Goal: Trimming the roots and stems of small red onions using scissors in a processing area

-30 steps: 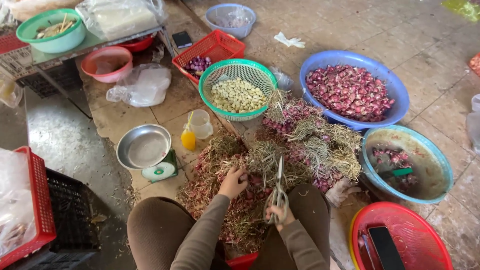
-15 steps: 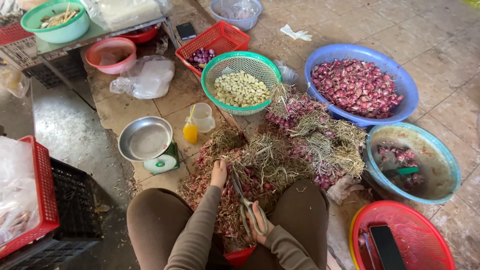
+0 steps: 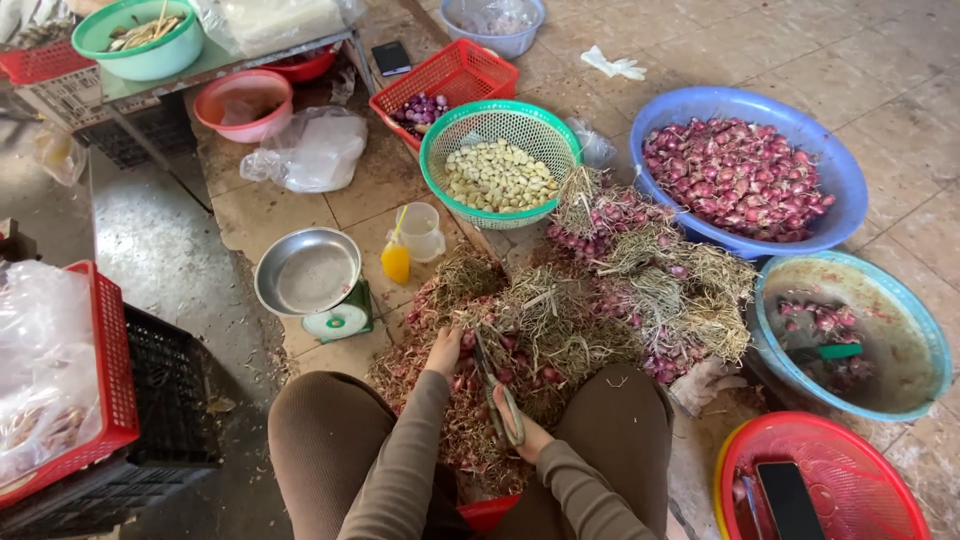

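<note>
Scissors (image 3: 497, 392) now point up toward shallot pile (image 3: 560, 320), clamped in right hand (image 3: 525, 430), blades nearly shut. Left hand (image 3: 445, 350) has settled on pile, fingers curled into stalks. Next bunch gripped, trimming mid-run.

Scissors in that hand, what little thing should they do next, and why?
Probably snip the dry stalks the left hand is grasping. The right hand holds the scissors with their blades pointing into the pile of shallots beside that left hand, and loose trimmed shallots already fill the blue basin.
</note>
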